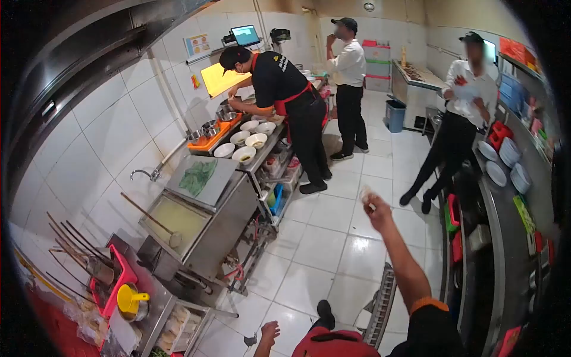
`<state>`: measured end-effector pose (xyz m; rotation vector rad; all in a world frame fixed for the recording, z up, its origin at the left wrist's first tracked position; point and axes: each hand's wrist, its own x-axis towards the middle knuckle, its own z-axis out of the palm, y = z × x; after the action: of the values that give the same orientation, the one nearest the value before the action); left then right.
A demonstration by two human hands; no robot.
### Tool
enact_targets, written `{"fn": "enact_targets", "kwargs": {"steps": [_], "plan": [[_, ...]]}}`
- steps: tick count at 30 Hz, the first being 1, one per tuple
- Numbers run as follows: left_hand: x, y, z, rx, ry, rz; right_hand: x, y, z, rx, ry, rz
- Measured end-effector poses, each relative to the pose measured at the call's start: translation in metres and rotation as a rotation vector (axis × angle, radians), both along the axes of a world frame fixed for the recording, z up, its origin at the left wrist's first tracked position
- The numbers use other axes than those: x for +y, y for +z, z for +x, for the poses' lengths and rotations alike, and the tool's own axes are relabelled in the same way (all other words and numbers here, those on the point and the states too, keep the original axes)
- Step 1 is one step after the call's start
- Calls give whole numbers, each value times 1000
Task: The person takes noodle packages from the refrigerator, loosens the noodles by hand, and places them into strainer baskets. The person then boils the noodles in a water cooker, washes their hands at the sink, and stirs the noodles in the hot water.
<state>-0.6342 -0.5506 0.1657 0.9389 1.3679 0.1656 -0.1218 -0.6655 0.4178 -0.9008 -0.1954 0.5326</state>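
My right hand (377, 214) is raised in front of me over the tiled floor, arm stretched forward. Its fingers are closed on a small pale, translucent thing (365, 193), too blurred to name. Low at the bottom of the view is my left hand (269, 333), near my red apron (336, 344). Its fingers are loosely bent and a little apart, and I see nothing in them. The nearest things to it are a steel stand (196, 333) with pale items on its shelf and a floor drain grate (380, 306).
A steel vat (184, 217) of cloudy liquid holds a long-handled strainer (174, 240). Beyond it, a person in black (279, 83) works over white bowls (257, 140). Two people in white shirts (350, 62) (470, 89) stand farther back. Shelves with stacked plates (510, 152) line the right.
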Motion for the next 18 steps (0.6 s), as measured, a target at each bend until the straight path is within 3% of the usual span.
{"fn": "enact_targets", "kwargs": {"steps": [4,7,10,13,15,18], "plan": [[51,-23,76,43,46,-53,70,39,134,59,-42,77],[100,-25,137,-35,4,-15,117,56,223,-61,-144,88],[154,-36,200,-103,-146,54,155,59,311,73,-220,112],[193,-40,257,43,-203,45,196,53,395,146,-254,203],[202,-39,273,-101,-60,275,225,44,446,172,-248,260],[214,-81,287,-82,218,103,271,32,528,286,-259,298]]}}
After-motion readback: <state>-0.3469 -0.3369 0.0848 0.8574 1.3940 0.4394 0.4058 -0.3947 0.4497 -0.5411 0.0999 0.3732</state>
